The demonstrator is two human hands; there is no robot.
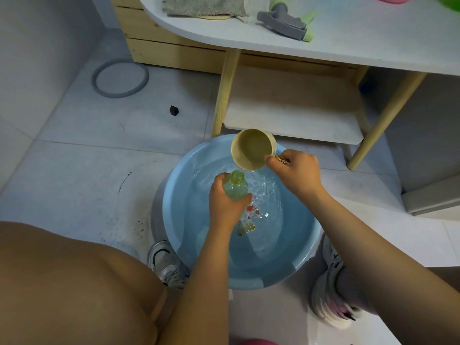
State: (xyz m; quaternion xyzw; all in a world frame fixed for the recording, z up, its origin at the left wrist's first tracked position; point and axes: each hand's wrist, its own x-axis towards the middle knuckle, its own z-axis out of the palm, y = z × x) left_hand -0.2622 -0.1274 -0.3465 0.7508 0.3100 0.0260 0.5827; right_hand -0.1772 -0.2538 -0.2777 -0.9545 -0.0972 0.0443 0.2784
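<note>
My right hand [296, 175] tips the cup [252, 149] into the bottle [235, 186] my left hand [227, 202] grips, basin [174, 207] below, cup at 12 o'clock; next, steadier aim.

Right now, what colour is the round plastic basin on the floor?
The round plastic basin is light blue all over, no pattern; the head view shows it best.

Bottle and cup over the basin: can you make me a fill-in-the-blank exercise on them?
The left hand grips the green bottle over a ____ basin.
The right hand tips a beige cup toward the ____.
The basin holds ____.
Missing: blue; bottle; water.
</note>
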